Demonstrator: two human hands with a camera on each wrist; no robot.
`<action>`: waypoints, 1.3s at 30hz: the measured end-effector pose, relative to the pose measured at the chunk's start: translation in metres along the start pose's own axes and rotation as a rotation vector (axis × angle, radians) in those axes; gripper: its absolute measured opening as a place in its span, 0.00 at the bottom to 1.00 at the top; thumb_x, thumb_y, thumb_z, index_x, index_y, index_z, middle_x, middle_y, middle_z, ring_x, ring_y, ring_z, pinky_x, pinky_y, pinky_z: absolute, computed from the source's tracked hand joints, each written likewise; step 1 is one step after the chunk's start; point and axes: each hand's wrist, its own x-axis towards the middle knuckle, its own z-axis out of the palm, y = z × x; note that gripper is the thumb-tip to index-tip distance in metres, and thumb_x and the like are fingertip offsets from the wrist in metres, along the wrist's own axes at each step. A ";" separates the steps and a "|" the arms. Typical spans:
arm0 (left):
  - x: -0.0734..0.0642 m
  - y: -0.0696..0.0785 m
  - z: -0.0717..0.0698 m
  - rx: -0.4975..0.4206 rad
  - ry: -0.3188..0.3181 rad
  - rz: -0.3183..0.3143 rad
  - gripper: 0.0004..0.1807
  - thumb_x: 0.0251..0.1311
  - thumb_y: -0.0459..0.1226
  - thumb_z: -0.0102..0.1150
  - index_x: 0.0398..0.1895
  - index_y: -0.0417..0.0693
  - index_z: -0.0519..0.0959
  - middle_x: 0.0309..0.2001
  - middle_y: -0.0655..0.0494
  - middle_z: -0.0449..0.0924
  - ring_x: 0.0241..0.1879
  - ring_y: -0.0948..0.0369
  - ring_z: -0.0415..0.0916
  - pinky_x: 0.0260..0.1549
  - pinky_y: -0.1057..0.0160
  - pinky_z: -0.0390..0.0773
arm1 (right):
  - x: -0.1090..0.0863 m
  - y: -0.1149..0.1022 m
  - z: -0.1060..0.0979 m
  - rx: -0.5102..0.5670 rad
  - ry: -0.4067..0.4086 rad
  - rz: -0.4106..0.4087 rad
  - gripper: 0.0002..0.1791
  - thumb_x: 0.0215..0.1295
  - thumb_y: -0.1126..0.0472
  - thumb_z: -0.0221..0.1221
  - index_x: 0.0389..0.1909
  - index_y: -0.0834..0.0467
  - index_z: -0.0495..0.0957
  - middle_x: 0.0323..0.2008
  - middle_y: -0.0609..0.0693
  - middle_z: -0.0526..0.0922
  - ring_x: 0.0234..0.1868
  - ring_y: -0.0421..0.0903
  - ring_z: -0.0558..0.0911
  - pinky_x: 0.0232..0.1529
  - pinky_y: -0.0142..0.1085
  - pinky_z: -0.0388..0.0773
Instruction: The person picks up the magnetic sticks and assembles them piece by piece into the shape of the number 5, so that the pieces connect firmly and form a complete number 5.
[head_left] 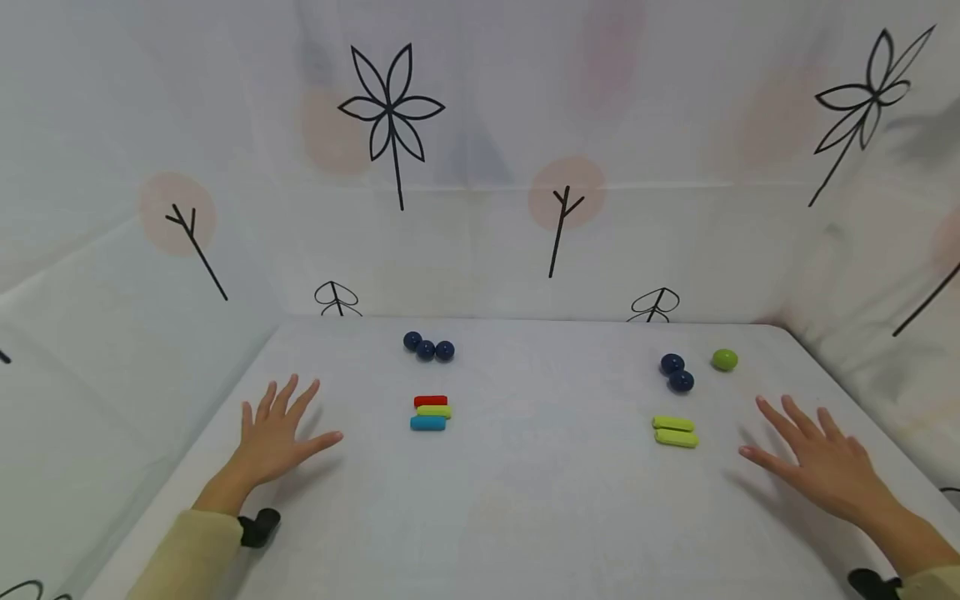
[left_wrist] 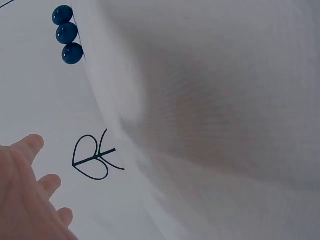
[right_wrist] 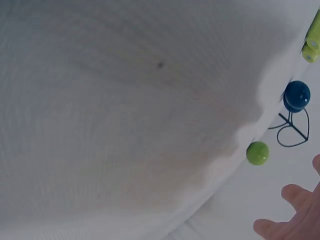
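My left hand (head_left: pixel 273 437) hovers over the left of the white table (head_left: pixel 525 500), fingers spread and holding nothing. Nearest to it lie a red stick (head_left: pixel 431 402), a yellow-green stick (head_left: pixel 434 412) and a blue stick (head_left: pixel 428 423), side by side. Behind them sit three dark blue balls (head_left: pixel 425 350), also in the left wrist view (left_wrist: pixel 67 33). On the right, my right hand (head_left: pixel 825 467) is spread with nothing in it. To its left are two yellow-green sticks (head_left: pixel 675 432); beyond are two dark blue balls (head_left: pixel 677 372) and a green ball (head_left: pixel 724 360), seen too in the right wrist view.
A white cloth backdrop (head_left: pixel 480 242) with drawn plants rises behind the table and along both sides. Dark wrist straps with a black piece (head_left: pixel 259 527) sit at both sleeve ends.
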 end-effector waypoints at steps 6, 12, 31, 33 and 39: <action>0.004 0.003 0.000 -0.023 0.017 0.021 0.50 0.52 0.63 0.55 0.70 0.43 0.54 0.69 0.34 0.44 0.67 0.35 0.35 0.56 0.30 0.33 | 0.002 0.000 0.000 0.053 -0.017 -0.022 0.49 0.63 0.35 0.49 0.72 0.60 0.38 0.66 0.75 0.42 0.60 0.81 0.39 0.48 0.75 0.43; 0.008 0.004 0.002 -0.068 0.036 0.035 0.46 0.56 0.60 0.55 0.70 0.41 0.55 0.69 0.33 0.46 0.67 0.35 0.37 0.57 0.30 0.39 | 0.005 -0.004 -0.003 0.116 -0.037 -0.037 0.46 0.66 0.38 0.48 0.71 0.62 0.40 0.65 0.76 0.43 0.61 0.79 0.38 0.46 0.75 0.44; 0.018 0.011 0.010 -0.229 0.093 0.023 0.38 0.59 0.53 0.57 0.67 0.42 0.60 0.63 0.37 0.59 0.62 0.40 0.53 0.54 0.36 0.60 | 0.007 -0.021 -0.005 0.261 0.028 -0.116 0.41 0.64 0.48 0.57 0.65 0.70 0.53 0.60 0.80 0.52 0.56 0.77 0.55 0.48 0.71 0.54; 0.019 0.013 0.010 -0.237 0.092 0.020 0.38 0.59 0.53 0.57 0.66 0.42 0.60 0.63 0.37 0.60 0.62 0.40 0.54 0.54 0.37 0.60 | 0.007 -0.021 -0.006 0.261 0.034 -0.112 0.40 0.63 0.48 0.58 0.65 0.70 0.55 0.59 0.79 0.54 0.56 0.77 0.57 0.48 0.70 0.56; 0.024 0.018 0.013 -0.267 0.101 0.033 0.33 0.60 0.49 0.58 0.63 0.40 0.64 0.61 0.37 0.64 0.61 0.42 0.57 0.57 0.40 0.60 | 0.007 -0.023 -0.006 0.266 0.023 -0.084 0.39 0.64 0.46 0.56 0.63 0.70 0.57 0.57 0.77 0.58 0.56 0.74 0.58 0.48 0.69 0.58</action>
